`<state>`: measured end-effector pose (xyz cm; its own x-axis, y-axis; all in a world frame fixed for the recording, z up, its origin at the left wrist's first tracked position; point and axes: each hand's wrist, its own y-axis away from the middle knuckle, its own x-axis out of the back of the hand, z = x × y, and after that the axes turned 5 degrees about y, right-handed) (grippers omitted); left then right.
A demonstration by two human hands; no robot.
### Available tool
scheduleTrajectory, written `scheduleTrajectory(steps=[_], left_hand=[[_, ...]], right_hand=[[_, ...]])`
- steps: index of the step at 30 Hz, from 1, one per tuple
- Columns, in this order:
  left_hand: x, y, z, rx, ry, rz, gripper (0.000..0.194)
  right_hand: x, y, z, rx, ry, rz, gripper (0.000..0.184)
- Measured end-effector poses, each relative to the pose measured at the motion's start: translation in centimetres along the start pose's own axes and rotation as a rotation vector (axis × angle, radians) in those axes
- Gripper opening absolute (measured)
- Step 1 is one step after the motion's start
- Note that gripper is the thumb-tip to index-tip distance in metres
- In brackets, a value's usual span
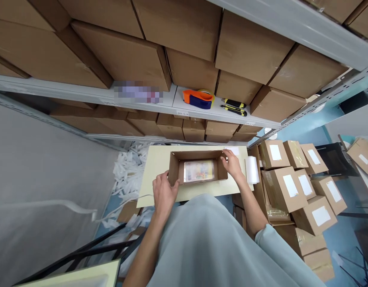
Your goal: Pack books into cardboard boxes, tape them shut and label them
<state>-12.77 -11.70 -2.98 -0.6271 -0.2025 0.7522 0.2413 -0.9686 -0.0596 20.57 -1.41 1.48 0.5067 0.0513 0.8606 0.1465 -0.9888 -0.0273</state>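
An open-topped cardboard box [198, 155] stands on a pale yellow table [154, 163] in front of me. At its bottom lies a flat rectangular package [198, 170] with a colourful printed face; its exact kind is unclear. My left hand [164, 191] holds the box at its front left corner, the thumb near the rim. Around the far right corner, the fingers of my right hand [231, 163] are curled over the edge. Just behind that hand lies a white slip of paper [232, 151]. To its right is a white roll [251, 170].
A shelf [160, 99] packed with cardboard boxes rises behind the table, holding an orange and blue tape dispenser [198, 99] and several box cutters [234, 108]. Labelled cartons [287, 187] are stacked at the right. White scraps [126, 167] heap up on the left.
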Motion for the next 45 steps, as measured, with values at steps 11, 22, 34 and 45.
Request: scheduleTrajectory(steps=[11, 22, 34, 45], left_hand=[[1.7, 1.2, 0.5, 0.113, 0.004, -0.104, 0.062], [0.4, 0.0, 0.6, 0.071, 0.089, -0.446, 0.056], [-4.7, -1.9, 0.5, 0.182, -0.050, -0.111, 0.075], [-6.6, -6.3, -2.8, 0.252, 0.211, -0.237, 0.103]], right_hand=[[0.9, -4.3, 0.6, -0.141, 0.102, -0.072, 0.035], [-2.3, -4.6, -0.5, -0.334, -0.253, -0.201, 0.028], [-4.1, -1.2, 1.7, -0.218, 0.042, -0.237, 0.020], [-7.1, 1.8, 2.2, -0.302, 0.052, -0.217, 0.036]])
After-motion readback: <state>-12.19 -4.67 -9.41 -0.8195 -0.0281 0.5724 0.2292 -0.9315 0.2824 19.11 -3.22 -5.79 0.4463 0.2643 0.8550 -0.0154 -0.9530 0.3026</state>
